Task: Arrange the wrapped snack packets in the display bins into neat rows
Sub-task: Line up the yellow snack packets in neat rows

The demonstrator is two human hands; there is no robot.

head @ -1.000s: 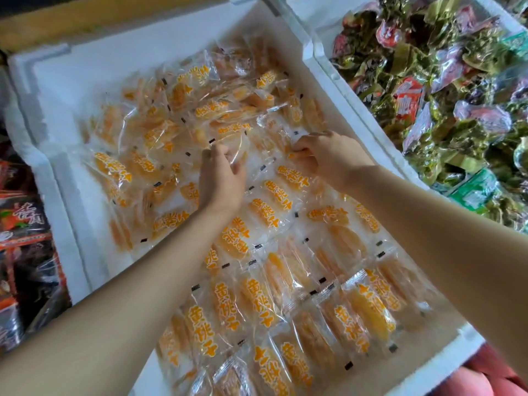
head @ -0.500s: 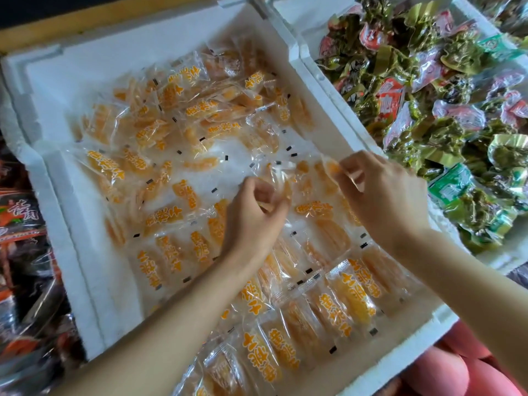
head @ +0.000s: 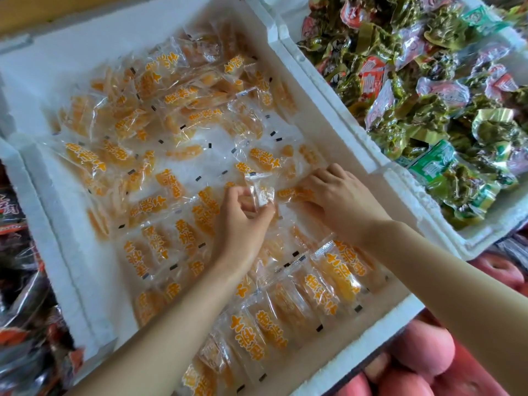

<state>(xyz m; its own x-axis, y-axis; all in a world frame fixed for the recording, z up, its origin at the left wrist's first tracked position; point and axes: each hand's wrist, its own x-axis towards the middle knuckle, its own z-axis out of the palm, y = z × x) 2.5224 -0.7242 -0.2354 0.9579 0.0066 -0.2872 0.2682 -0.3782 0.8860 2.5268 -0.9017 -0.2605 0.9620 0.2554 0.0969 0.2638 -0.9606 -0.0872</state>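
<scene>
One packet pinched in our left hand; right hand on the row, grip unclear. We may skew it; wrappers look slick.

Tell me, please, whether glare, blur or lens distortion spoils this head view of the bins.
Head view: the wide lens slightly bows the walls of the bin; glare whitens the clear wrappers mid-bin; the left hand and its packet are fairly sharp, the dark packs at the left edge blurred; light is soft, shadows faint.
</scene>
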